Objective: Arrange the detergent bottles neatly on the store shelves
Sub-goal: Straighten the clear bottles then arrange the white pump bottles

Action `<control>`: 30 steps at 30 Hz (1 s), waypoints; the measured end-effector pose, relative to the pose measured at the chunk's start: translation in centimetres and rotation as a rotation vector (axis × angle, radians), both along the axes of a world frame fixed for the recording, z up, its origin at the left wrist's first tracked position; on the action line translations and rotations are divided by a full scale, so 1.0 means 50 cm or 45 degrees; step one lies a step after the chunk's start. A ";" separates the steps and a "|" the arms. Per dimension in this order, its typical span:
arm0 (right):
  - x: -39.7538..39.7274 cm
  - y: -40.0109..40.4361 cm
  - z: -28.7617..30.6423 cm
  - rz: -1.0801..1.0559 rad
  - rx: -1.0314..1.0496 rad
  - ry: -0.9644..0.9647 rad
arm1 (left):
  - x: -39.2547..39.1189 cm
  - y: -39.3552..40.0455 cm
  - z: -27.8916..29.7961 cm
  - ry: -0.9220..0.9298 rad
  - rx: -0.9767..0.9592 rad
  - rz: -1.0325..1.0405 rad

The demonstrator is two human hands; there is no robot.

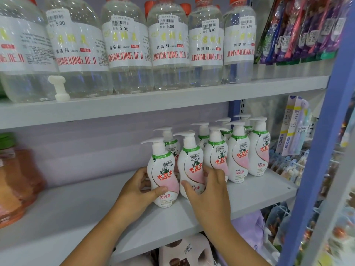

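Note:
Several white and pink pump detergent bottles stand in two rows on the right half of the grey middle shelf (76, 214). My left hand (138, 191) grips the front-left bottle (163, 177), thumb across its label. Beside it, my right hand (209, 191) holds the second front bottle (190, 166), fingers curled round its lower body. Both bottles stand upright on the shelf, close together. More of the same bottles (238, 156) line up behind and to the right.
Large clear bottles with red caps (126, 47) fill the upper shelf (172, 100); a white pump head (58, 87) stands loose there. An orange jug (17, 177) sits at the left. Hanging packets (299, 29) and a blue upright post (317, 150) border the right.

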State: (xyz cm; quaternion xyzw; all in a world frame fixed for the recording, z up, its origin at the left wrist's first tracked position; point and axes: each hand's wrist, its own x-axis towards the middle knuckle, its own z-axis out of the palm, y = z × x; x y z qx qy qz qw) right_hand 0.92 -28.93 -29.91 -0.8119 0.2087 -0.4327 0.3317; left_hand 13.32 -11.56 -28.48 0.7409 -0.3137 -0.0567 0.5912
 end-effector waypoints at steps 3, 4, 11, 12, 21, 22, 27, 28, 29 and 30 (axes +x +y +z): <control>-0.028 -0.010 0.034 0.030 -0.013 0.101 | -0.001 0.002 -0.001 0.000 -0.003 -0.001; -0.045 -0.019 0.064 0.054 0.004 0.076 | -0.001 0.004 0.000 0.002 -0.015 0.001; -0.013 -0.098 0.398 0.592 -0.363 0.413 | -0.005 -0.007 0.003 0.046 -0.074 -0.031; 0.014 -0.103 0.419 0.609 -0.413 0.613 | -0.005 -0.007 0.002 0.051 -0.085 -0.028; 0.188 -0.109 0.448 0.855 -0.445 0.963 | -0.007 -0.005 -0.001 0.092 -0.096 -0.024; 0.200 -0.111 0.446 0.857 -0.449 0.995 | -0.008 -0.005 -0.002 0.093 -0.088 -0.019; 0.247 -0.108 0.429 0.899 -0.477 1.084 | -0.011 -0.007 0.000 0.017 -0.036 -0.016; 0.252 -0.108 0.427 0.895 -0.480 1.084 | -0.011 -0.008 0.001 0.018 -0.036 -0.013; 0.256 -0.109 0.425 0.893 -0.478 1.074 | -0.011 -0.008 0.002 0.019 -0.038 -0.012; 0.257 -0.111 0.423 0.890 -0.474 1.062 | -0.010 -0.007 0.003 0.020 -0.039 -0.014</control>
